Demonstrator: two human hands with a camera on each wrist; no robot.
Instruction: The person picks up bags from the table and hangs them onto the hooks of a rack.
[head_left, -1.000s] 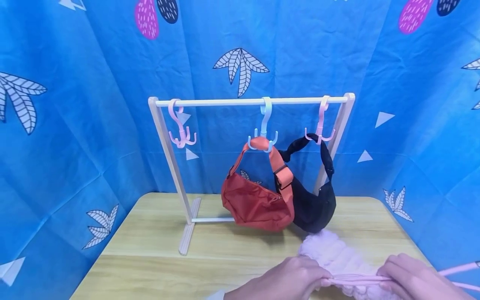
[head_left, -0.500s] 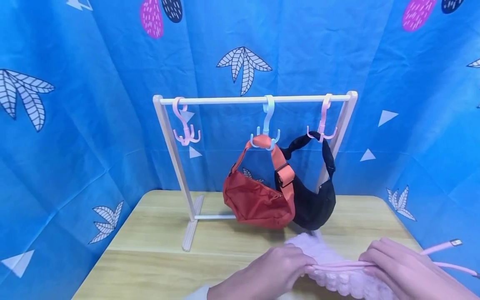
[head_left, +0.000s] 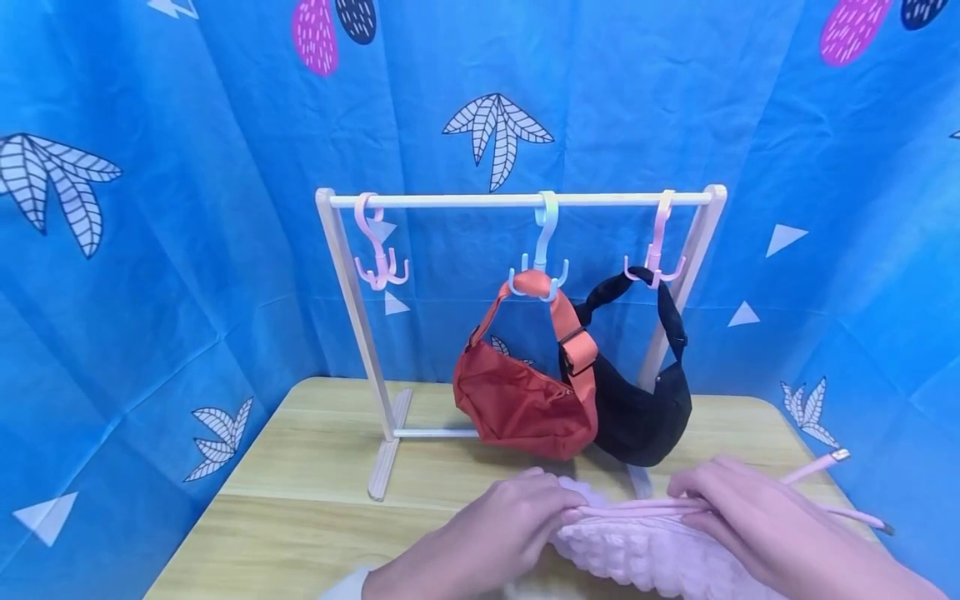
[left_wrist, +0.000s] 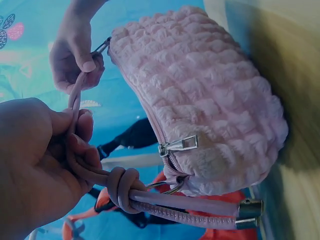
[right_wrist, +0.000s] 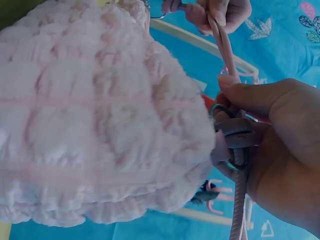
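My left hand (head_left: 498, 521) and right hand (head_left: 750, 517) both grip the doubled pink cord strap (head_left: 637, 508) of a fluffy, puffy pink handbag (head_left: 637, 554). The bag hangs below the strap, low over the table front. In the left wrist view, a knot (left_wrist: 122, 187) in the strap lies just beyond my left fingers, with metal-tipped cord ends (left_wrist: 247, 214) sticking out. A silver zipper pull (left_wrist: 182, 144) sits at that end of the bag. The right wrist view has my right thumb and fingers around the strap beside another knot (right_wrist: 237, 132).
A pale rack (head_left: 465, 201) stands behind the hands. A red bag (head_left: 521, 408) hangs from its blue hook (head_left: 545, 242), and a black bag (head_left: 645, 417) from the right pink hook (head_left: 656, 242). The left pink hook (head_left: 378, 258) holds nothing. Blue patterned cloth (head_left: 225, 208) surrounds the wooden table (head_left: 300, 517).
Both hands have moved left and slightly toward the rack, carrying the pink handbag by its strap. The head view has shifted a little, while the hanging bags stay on their hooks.
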